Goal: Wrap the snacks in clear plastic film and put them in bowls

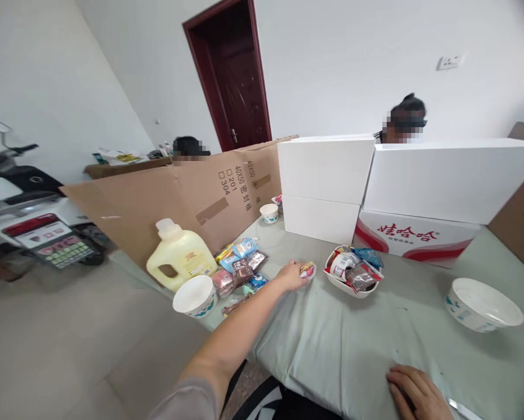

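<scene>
My left hand (290, 275) reaches over the middle of the table, its fingers closed on a small, colourful snack packet (308, 270). Just right of it stands a white bowl (348, 287) filled with wrapped snacks (361, 276). A pile of snack packets (242, 269) lies on the left, beyond my forearm. Near the front edge my right hand (419, 392) rests on the cloth, holding nothing, its fingers loosely extended.
A jug of yellow liquid (185, 256) and a paper bowl (196, 296) stand at left. Another paper bowl (482, 306) sits at right, a small one (269, 213) farther back. Cardboard (218, 198) and white boxes (325, 186) wall off the back. Two people are partly visible behind.
</scene>
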Demonstrator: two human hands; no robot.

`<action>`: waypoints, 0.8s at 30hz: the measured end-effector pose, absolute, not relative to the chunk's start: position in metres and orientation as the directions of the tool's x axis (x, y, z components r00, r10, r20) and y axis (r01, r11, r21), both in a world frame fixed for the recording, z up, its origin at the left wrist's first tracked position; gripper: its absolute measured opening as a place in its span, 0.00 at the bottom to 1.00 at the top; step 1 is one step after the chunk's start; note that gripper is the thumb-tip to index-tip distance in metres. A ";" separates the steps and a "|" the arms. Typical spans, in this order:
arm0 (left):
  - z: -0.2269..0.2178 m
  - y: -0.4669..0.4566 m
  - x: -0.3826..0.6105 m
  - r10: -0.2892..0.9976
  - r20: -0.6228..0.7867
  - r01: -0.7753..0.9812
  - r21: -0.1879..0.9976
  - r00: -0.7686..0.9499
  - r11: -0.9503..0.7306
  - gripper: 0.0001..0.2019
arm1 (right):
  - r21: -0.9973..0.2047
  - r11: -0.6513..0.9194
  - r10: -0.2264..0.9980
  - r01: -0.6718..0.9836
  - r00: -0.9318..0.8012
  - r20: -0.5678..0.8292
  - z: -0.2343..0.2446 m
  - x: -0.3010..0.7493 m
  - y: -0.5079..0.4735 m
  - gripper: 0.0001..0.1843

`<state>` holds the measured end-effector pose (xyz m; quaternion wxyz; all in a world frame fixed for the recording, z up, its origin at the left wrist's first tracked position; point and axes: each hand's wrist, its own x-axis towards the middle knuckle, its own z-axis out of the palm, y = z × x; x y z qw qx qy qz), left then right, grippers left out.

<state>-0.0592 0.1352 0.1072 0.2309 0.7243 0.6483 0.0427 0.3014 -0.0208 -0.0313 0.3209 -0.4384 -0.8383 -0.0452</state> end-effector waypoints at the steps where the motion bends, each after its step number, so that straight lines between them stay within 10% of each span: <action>1: 0.107 0.130 -0.052 0.932 -0.276 0.893 0.440 0.234 -0.094 0.18 | -0.225 0.601 0.721 0.766 -0.399 0.566 -0.030 0.300 -0.022 0.12; 10: 0.080 0.088 0.019 0.727 -0.258 0.633 0.713 0.637 -0.301 0.14 | -0.337 0.513 0.827 0.790 -0.348 0.442 0.002 0.283 -0.033 0.10; 18: 0.053 0.025 0.028 0.821 0.463 0.648 0.521 0.333 -0.556 0.13 | -0.187 0.136 0.897 0.973 -0.041 0.440 -0.012 0.376 -0.060 0.16; 24: 0.028 -0.003 0.035 0.737 0.548 0.642 0.409 0.396 -0.649 0.14 | -0.275 0.239 0.920 0.931 -0.127 0.370 0.012 0.347 -0.041 0.15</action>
